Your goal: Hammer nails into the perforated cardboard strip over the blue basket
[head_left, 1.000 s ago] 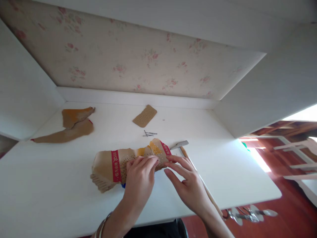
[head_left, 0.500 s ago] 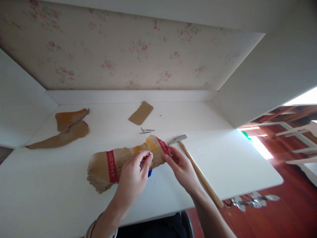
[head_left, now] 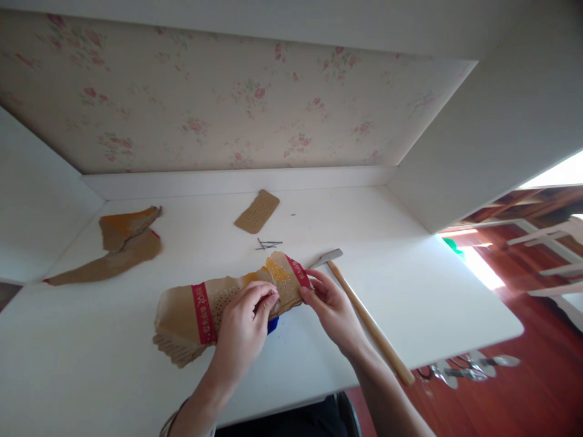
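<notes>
A stack of tan perforated sheets [head_left: 191, 309] with red printed bands lies on the white table [head_left: 91, 364] in front of me. My left hand [head_left: 243, 325] rests on its middle, thumb and fingers pinched together on the top sheet. My right hand [head_left: 330, 306] grips the stack's right end by the red band, fingers curled round the edge. Something blue [head_left: 272, 325] peeks out under the stack below my left fingers.
A hammer [head_left: 359, 312] with a wooden handle lies just right of my right hand. A few nails [head_left: 268, 244] lie behind the stack. A small perforated tan piece [head_left: 257, 211] and torn tan scraps [head_left: 118, 243] lie farther back. White side panels enclose the table.
Both hands went from lying flat with fingers stretched over the stack to pinching it: the left at the middle, the right at the right end. The view shifted slightly.
</notes>
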Demonstrator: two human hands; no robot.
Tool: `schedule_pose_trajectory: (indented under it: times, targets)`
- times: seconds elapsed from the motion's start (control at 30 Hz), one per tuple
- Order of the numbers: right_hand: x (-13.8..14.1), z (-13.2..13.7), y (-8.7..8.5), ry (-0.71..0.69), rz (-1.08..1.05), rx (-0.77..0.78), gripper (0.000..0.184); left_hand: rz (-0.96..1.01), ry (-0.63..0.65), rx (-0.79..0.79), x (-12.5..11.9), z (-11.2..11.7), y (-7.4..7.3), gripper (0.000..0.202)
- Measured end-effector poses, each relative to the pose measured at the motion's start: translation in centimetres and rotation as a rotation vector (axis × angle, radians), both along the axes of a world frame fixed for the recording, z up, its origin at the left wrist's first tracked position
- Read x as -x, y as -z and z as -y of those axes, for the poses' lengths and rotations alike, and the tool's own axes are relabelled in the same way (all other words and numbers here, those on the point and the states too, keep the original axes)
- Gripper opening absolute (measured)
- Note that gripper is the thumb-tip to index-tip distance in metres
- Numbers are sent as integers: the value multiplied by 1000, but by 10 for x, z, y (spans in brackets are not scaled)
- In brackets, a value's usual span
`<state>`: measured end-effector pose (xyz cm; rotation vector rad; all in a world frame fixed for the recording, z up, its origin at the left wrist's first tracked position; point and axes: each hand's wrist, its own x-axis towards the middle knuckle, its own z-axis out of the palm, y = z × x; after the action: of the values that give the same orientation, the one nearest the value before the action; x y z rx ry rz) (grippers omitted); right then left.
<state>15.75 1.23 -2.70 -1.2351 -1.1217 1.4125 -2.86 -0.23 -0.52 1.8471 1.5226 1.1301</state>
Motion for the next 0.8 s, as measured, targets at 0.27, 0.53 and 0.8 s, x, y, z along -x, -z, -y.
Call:
schedule_pose_trajectory:
  times: [0.27,0.53,0.8]
  targets:
    - [2,-1,3,0,16,-8,37,-10,38,-47,0,0,1,13]
    - [-27,6,1,141,437,-81,41,-29,91,-71,-3,4,3,13]
    - [-71,22,39,70,1376,-41,40,-68,112,-79,-3,4,2,14]
